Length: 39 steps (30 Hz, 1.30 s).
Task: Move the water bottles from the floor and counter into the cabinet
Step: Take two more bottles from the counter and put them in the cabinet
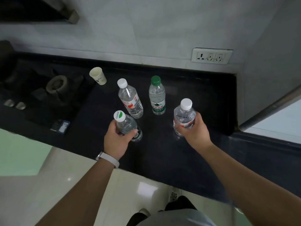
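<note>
- Here, mid-frame: a black bench [195,88] runs left to right, with four water bottles on it or just over it.
- Left hand [116,139], lower centre-left: fingers and thumb curled round the leaf-cap bottle [126,123], gripping just below its white cap with the green leaf mark. The bottle leans toward the upper left.
- Right hand [194,129], centre-right: wrapped round the near white-cap bottle [184,114] over its red-and-white label. The cap stands above the fingers.
- I cannot tell whether either held bottle's base touches the bench.
- Far white-cap bottle [130,98], just above the left hand in the frame: red label, standing free on the bench, no hand on it.
- Green-cap bottle [157,97], beside it to the right: green label, upright, untouched, higher in the frame than the two held bottles.
- Paper cup [98,76], up and left of the bottles, upright on the bench.
- Hob burner [57,84] at frame left, dim and blurred.
- Small dark box [60,126] near the bench's front edge, left of the left hand.
- Wall socket [211,55], upper right, on the grey wall.
- White wristband [108,159] on the left wrist.
- Pale glossy floor [65,176] along the bottom of the frame.
</note>
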{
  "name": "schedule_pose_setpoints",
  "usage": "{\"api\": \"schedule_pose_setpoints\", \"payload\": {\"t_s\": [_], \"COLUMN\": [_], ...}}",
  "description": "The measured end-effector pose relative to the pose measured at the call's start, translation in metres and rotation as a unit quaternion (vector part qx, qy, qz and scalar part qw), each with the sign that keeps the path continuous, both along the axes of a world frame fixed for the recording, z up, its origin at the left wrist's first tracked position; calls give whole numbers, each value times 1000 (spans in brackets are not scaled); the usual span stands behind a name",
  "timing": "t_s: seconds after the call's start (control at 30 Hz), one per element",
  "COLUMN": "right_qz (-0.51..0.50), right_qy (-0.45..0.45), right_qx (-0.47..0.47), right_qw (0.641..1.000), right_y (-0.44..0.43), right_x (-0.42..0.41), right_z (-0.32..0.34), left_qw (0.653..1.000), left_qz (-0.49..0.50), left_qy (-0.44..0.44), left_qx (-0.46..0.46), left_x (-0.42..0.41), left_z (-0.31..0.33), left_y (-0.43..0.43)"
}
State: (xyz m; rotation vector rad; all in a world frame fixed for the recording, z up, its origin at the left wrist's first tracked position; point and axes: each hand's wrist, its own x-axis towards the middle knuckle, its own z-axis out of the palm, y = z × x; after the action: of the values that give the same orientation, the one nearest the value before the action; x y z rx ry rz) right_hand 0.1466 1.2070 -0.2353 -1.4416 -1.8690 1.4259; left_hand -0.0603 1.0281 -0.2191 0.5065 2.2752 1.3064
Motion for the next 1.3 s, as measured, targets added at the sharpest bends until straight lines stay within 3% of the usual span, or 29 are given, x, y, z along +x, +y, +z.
{"api": "schedule_pose_setpoints", "payload": {"t_s": [0.53,1.0,1.3], "right_qz": [126,255,372], "right_qy": [6,72,107], "right_qx": [9,28,35], "right_qw": [992,964,921], "right_y": [-103,-310,-449], "right_x": [-68,-213,-309], "right_z": [46,109,118], "left_qw": [994,971,936], "left_qz": [64,197,316], "left_qy": [-9,23,37], "left_qx": [86,136,149], "left_x": [-21,-118,-154], "left_z": [43,95,110], "left_y": [-119,-360,-523]}}
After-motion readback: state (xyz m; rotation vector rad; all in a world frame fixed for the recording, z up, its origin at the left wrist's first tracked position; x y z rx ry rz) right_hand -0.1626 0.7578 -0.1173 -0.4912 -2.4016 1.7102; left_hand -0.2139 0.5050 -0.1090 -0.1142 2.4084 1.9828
